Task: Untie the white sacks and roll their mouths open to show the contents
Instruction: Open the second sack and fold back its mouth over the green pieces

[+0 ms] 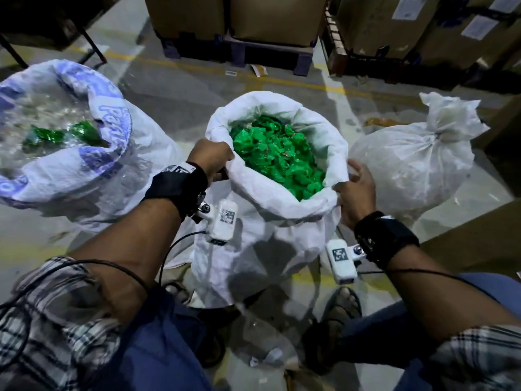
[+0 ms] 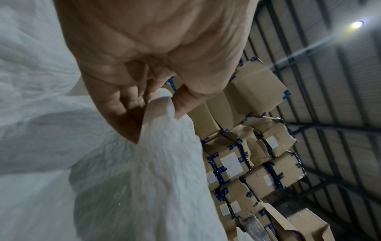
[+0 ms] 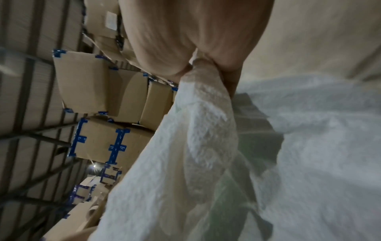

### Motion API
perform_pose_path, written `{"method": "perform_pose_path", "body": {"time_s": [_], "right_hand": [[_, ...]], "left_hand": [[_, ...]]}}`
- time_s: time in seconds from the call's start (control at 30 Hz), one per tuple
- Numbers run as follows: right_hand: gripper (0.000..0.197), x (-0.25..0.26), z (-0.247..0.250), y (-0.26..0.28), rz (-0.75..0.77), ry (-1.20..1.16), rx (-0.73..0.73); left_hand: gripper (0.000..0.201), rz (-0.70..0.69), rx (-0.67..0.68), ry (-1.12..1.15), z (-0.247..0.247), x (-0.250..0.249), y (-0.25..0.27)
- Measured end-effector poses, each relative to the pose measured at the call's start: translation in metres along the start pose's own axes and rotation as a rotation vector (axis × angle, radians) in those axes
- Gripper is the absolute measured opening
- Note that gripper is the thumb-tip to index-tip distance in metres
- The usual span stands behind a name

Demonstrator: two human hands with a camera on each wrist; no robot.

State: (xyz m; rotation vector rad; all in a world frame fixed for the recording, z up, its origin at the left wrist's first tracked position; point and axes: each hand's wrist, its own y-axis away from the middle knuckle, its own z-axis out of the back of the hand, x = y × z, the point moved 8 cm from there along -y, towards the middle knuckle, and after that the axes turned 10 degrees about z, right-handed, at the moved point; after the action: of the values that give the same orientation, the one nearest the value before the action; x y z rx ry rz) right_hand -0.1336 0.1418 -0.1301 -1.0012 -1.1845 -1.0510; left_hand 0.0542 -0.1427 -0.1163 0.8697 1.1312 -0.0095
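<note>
A white woven sack stands on the floor between my knees, its mouth rolled open over a heap of green plastic scraps. My left hand grips the rolled rim on the left side; the left wrist view shows thumb and fingers pinching the cloth. My right hand grips the rim on the right, and the right wrist view shows the fabric bunched in that fist. A blue-printed sack at the left stands open. At the right, a third white sack is tied at its neck.
Cardboard boxes on pallets line the back, with more boxes at the right. A cardboard edge lies close at the right. My sandalled foot is under the middle sack. Yellow lines mark the concrete floor.
</note>
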Motion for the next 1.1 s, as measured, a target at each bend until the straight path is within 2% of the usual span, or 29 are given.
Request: {"method": "perform_pose_path", "body": {"time_s": [0.1, 0.17, 0.27, 0.33, 0.37, 0.47, 0.57, 0.67, 0.7, 0.73, 0.77, 0.8, 0.83, 0.87, 0.9, 1.03, 1.1], "right_hand": [[0.044, 0.003, -0.001, -0.008, 0.077, 0.129, 0.088], [0.051, 0.004, -0.001, -0.01, 0.118, 0.215, 0.138], [0.06, 0.015, 0.003, -0.013, 0.194, 0.344, 0.178], [0.058, 0.023, 0.008, -0.016, 0.212, 0.497, 0.19], [0.056, 0.028, 0.008, -0.015, 0.229, 0.615, 0.206], [0.043, 0.048, -0.016, 0.012, 0.448, 0.882, 0.347], [0.03, 0.049, -0.053, 0.061, 0.648, 0.924, 0.575], [0.028, 0.039, -0.066, 0.084, 0.638, 0.88, 0.762], [0.03, 0.037, -0.065, 0.085, 0.6, 0.865, 0.811], [0.033, 0.035, -0.065, 0.085, 0.56, 0.868, 0.873], [0.035, 0.032, -0.066, 0.086, 0.528, 0.884, 0.944], [0.036, 0.029, -0.068, 0.089, 0.504, 0.911, 1.014], [0.034, 0.026, -0.071, 0.094, 0.494, 0.937, 1.078], [0.031, 0.024, -0.074, 0.099, 0.5, 0.964, 1.132], [0.028, 0.023, -0.076, 0.104, 0.52, 0.988, 1.175], [0.024, 0.024, -0.081, 0.11, 0.587, 1.061, 1.223], [0.023, 0.026, -0.083, 0.114, 0.628, 1.095, 1.232]], "left_hand": [[0.015, 0.053, 0.098, -0.151, -0.011, 0.009, 0.012], [0.006, 0.112, 0.173, -0.292, -0.022, 0.021, 0.018], [0.015, 0.153, 0.25, -0.446, -0.036, 0.038, 0.024], [0.01, 0.214, 0.373, -0.544, -0.048, 0.048, 0.034], [0.016, 0.251, 0.441, -0.585, -0.054, 0.054, 0.041], [0.029, 0.248, 0.535, -0.662, -0.071, 0.057, 0.053], [0.026, 0.127, 0.482, -0.722, -0.086, 0.051, 0.056], [0.035, 0.073, 0.451, -0.875, -0.085, 0.045, 0.055], [0.041, -0.001, 0.378, -0.961, -0.078, 0.036, 0.052], [0.047, -0.128, 0.234, -1.045, -0.067, 0.019, 0.047], [0.049, -0.284, 0.035, -1.092, -0.053, -0.002, 0.044], [0.049, -0.414, -0.149, -1.077, -0.04, -0.021, 0.045], [0.048, -0.498, -0.276, -1.022, -0.029, -0.035, 0.047], [0.046, -0.537, -0.331, -0.978, -0.023, -0.04, 0.045], [0.047, -0.539, -0.321, -0.965, -0.022, -0.039, 0.041], [0.056, -0.538, -0.039, -0.987, -0.05, -0.018, 0.029], [0.055, -0.609, -0.06, -1.074, -0.062, -0.014, 0.033]]}}
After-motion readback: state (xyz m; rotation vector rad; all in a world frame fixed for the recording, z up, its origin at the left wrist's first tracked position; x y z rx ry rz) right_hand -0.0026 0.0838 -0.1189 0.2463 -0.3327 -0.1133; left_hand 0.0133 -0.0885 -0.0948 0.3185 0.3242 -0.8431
